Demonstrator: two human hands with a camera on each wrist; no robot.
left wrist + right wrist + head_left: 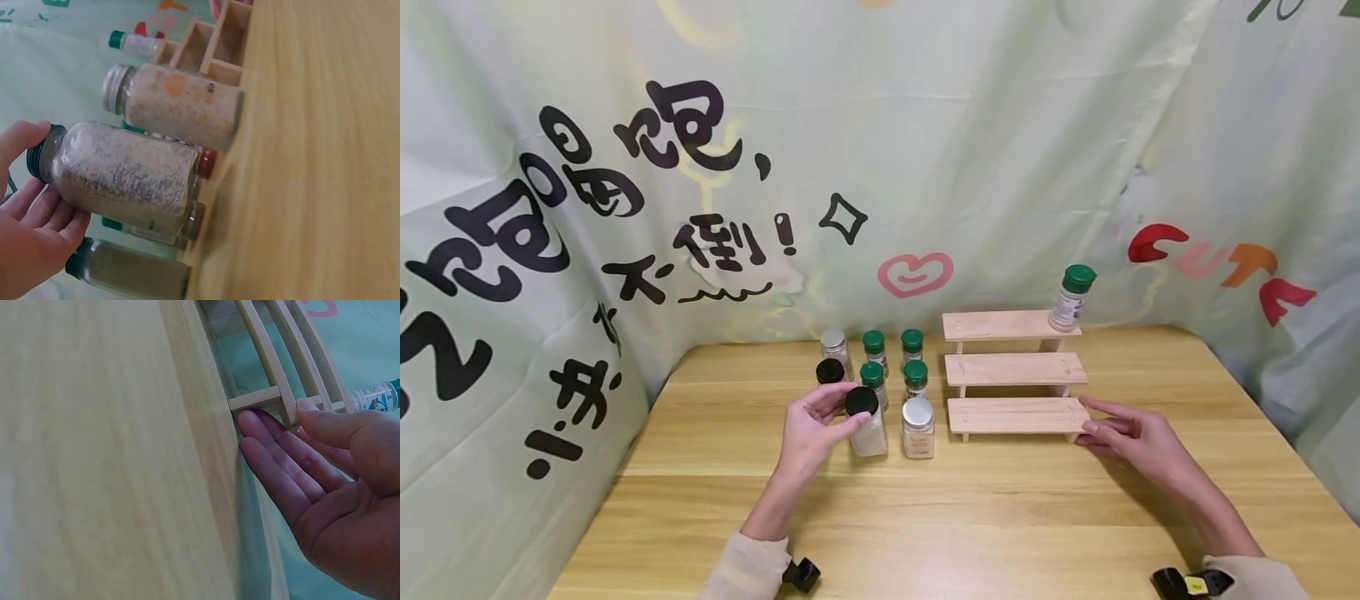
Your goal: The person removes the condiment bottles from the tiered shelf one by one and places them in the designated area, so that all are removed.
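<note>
My left hand (pixel 814 425) grips a clear jar (pixel 870 437) by its black lid, thumb on the near side and fingers behind. Pale flakes fill this jar (pixel 125 172), which tilts slightly in the head view. At the right end of a three-step wooden rack (pixel 1011 414), my right hand (pixel 1138 442) holds the lowest step. Its thumb (pixel 312 415) lies on the board's end, with the fingers below beside the leg. A green-capped shaker (pixel 1070 298) stands at the right end of the top step.
Left of the rack stand several green-capped shakers (pixel 916 377), a silver-lidded jar (pixel 918 429), another silver-lidded jar (pixel 833 343) at the back and a black-lidded jar (pixel 830 372). A printed cloth (pixel 1015 167) hangs behind the wooden table (pixel 925 525).
</note>
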